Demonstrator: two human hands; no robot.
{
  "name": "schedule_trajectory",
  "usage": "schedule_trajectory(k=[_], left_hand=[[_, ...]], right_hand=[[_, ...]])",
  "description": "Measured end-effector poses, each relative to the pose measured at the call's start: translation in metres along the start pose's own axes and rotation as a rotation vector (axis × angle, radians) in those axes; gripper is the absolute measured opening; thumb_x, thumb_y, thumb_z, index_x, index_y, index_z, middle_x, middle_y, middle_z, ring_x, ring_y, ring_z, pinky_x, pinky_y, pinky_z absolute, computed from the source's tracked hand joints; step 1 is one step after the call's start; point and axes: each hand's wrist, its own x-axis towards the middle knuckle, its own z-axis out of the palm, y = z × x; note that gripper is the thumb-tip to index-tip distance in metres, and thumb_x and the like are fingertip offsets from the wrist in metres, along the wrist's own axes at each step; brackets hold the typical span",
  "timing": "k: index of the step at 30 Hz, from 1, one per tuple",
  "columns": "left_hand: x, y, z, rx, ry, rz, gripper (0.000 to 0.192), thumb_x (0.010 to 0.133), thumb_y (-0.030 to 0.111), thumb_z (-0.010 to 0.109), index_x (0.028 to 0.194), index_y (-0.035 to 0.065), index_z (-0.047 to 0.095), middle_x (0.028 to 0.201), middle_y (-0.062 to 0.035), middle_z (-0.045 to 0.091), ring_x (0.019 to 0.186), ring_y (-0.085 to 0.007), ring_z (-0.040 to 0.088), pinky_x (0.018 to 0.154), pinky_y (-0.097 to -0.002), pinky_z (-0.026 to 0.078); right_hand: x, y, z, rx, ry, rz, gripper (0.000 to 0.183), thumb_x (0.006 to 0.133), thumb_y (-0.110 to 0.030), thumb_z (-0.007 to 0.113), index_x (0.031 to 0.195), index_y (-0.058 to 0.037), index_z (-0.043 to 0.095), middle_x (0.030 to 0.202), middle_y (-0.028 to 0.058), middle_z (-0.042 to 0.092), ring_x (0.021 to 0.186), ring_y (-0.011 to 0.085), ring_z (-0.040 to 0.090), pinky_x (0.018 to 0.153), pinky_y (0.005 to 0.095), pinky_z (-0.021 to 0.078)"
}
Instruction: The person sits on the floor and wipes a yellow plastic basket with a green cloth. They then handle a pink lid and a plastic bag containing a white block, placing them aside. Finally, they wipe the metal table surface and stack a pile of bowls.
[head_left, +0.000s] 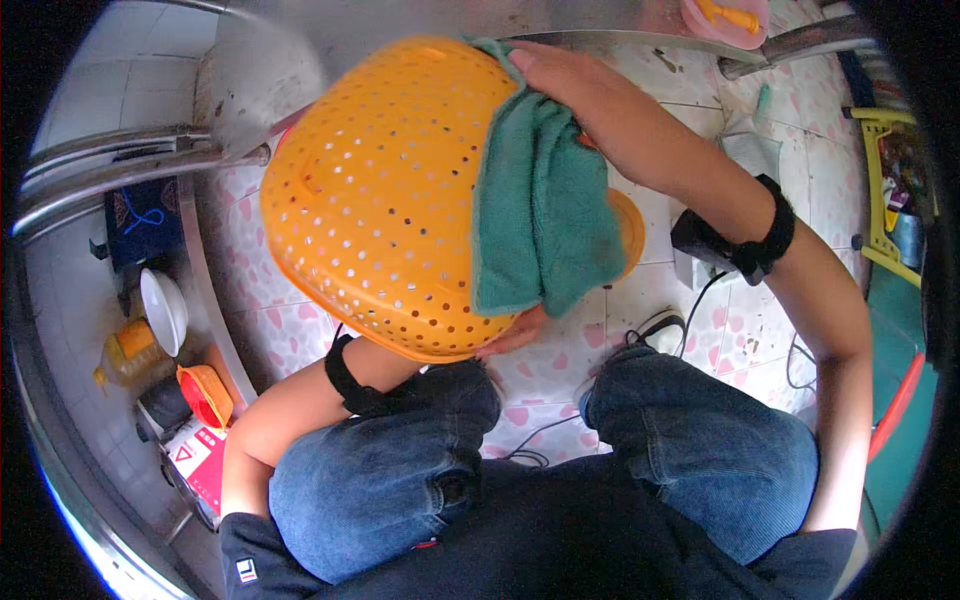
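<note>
An orange plastic basket (375, 187) with many small round holes is held up above my knees, its outer bottom facing the camera. My left hand (520, 330) grips its near rim from below; only some fingers show past the edge. A green towel (544, 202) drapes over the basket's right end, hanging in folds. At the towel's far upper edge, my right hand (559, 75) presses it against the basket, with part of the fingers hidden. Beyond the towel, an orange rim or handle (628, 232) sticks out.
A steel table (420, 19) stands ahead, a pink bowl (731, 26) at its right. Left, a steel shelf holds a white bowl (163, 311), an oil bottle (131, 352) and a small orange basket (206, 394). A yellow rack (877, 187) is at right. Cables (536, 450) lie on the floor.
</note>
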Motion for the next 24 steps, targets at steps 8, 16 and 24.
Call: schedule_trajectory(k=[8, 16, 24], left_hand=[[0.003, 0.016, -0.052, 0.615, -0.182, 0.231, 0.066, 0.102, 0.061, 0.037, 0.143, 0.0109, 0.047, 0.120, -0.0210, 0.055, 0.072, -0.0248, 0.061, 0.053, -0.0360, 0.051], [0.028, 0.014, -0.036, 0.171, -0.767, -0.088, 0.059, 0.102, 0.058, 0.038, 0.122, 0.0058, 0.056, 0.087, -0.0149, 0.057, 0.061, -0.0226, 0.051, 0.051, -0.0294, 0.037], [0.027, 0.009, -0.046, 0.186, -0.697, -0.114, 0.067, 0.099, 0.065, 0.039, 0.121, 0.0028, 0.055, 0.086, -0.0160, 0.056, 0.067, -0.0246, 0.055, 0.054, -0.0306, 0.042]], right_hand=[[-0.018, 0.000, 0.005, 0.137, 0.026, -0.017, 0.054, 0.110, -0.039, 0.037, 0.147, -0.0001, 0.048, 0.145, 0.0154, 0.053, 0.134, 0.0232, 0.050, 0.114, 0.0338, 0.0356], [-0.042, -0.004, 0.032, -0.356, 0.295, -0.399, 0.047, 0.106, -0.032, 0.041, 0.142, -0.0044, 0.054, 0.157, 0.0219, 0.041, 0.148, 0.0383, 0.035, 0.121, 0.0454, 0.0269], [-0.040, -0.056, 0.044, -0.403, -0.142, -0.781, 0.047, 0.087, -0.026, 0.067, 0.133, -0.0199, 0.064, 0.162, 0.0164, 0.036, 0.151, 0.0392, 0.029, 0.121, 0.0556, 0.0259]])
